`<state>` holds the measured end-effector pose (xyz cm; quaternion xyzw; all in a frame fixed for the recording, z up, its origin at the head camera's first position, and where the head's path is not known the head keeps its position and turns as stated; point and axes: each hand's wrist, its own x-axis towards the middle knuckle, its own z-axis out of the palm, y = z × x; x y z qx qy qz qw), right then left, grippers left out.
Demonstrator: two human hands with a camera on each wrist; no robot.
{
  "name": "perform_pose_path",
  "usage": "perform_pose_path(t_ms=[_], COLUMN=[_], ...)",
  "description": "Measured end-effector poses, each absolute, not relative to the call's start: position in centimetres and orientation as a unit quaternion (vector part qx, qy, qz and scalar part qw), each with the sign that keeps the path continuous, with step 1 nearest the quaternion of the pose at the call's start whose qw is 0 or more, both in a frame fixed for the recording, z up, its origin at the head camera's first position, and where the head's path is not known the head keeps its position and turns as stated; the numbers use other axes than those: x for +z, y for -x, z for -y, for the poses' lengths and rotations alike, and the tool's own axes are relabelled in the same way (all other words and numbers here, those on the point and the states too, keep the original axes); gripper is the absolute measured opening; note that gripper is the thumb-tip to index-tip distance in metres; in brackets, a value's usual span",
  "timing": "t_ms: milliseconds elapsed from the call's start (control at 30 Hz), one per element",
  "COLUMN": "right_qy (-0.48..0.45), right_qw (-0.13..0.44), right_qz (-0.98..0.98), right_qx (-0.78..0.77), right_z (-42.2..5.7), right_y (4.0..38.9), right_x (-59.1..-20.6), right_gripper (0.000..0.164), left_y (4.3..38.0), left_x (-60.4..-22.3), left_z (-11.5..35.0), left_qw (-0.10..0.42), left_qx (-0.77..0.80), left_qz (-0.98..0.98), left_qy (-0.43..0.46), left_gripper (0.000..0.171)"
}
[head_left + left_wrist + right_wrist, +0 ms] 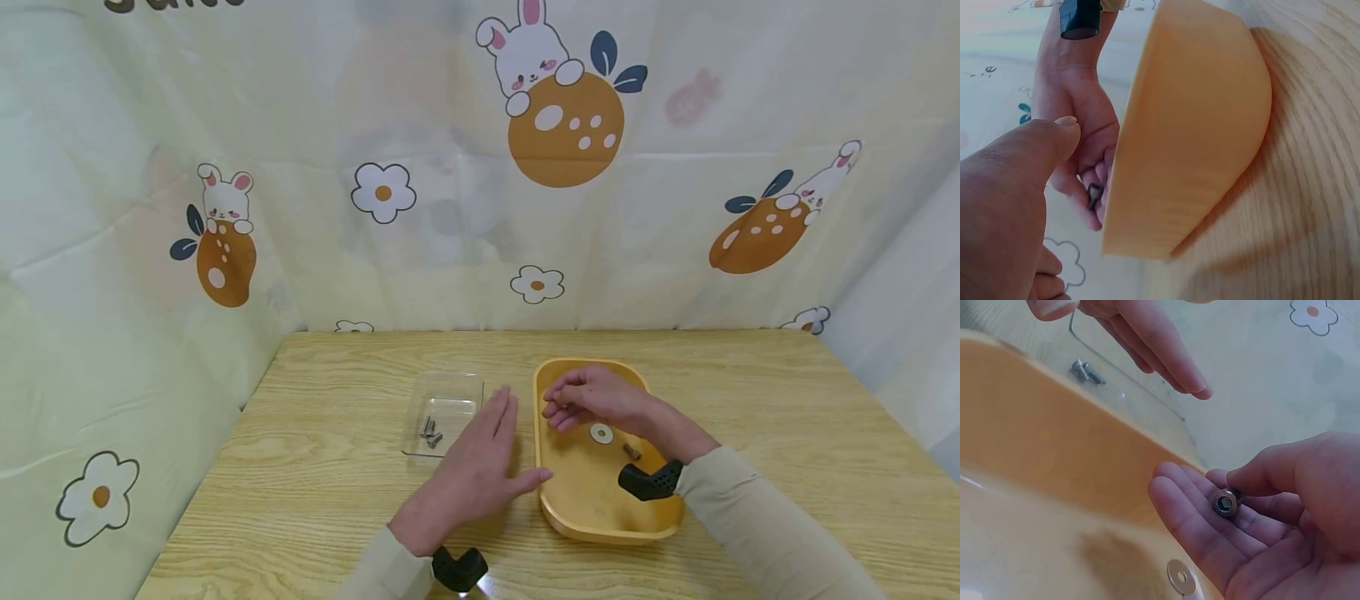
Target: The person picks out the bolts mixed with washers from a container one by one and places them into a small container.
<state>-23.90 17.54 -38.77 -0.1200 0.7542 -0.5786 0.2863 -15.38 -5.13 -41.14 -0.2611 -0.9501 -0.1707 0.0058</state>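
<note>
A small dark screw is sitting between the thumb and curled fingers of the right hand, over the inside of an orange tray; because so little of its smooth, round shape is being pinched, it could be rolling loose and dropping in beside the flat washer and second screw lying there. The tray's raised wall is standing close by, so a low sideways move could be knocking the knuckles and jarring the grip. The left hand is holding nothing, its fingers stretching straight and close together, its thumb spreading wide near the tray's rim; whether it is touching is hard to tell. Those fingers are hovering beside a clear box containing silver screws, and a careless sweep could be nudging it.
</note>
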Motion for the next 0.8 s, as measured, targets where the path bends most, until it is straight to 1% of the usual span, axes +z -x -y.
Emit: perform_pose_path(t_ms=[500, 800], right_qy=[0.141, 0.15], right_qw=[0.298, 0.309], right_qz=[-0.741, -0.732], right_qx=[-0.585, -0.588], right_z=[-15.8, -14.6], right_y=[23.8, 24.1], right_x=[-37.6, -37.4], right_gripper=[0.03, 0.03], left_y=[15.7, 16.0], left_x=[-40.8, -40.8], left_z=[7.6, 9.3], left_qw=[0.002, 0.013], left_qx=[-0.18, -0.21], left_qz=[0.957, 0.955], left_qy=[0.227, 0.208], left_gripper=[0.103, 0.102])
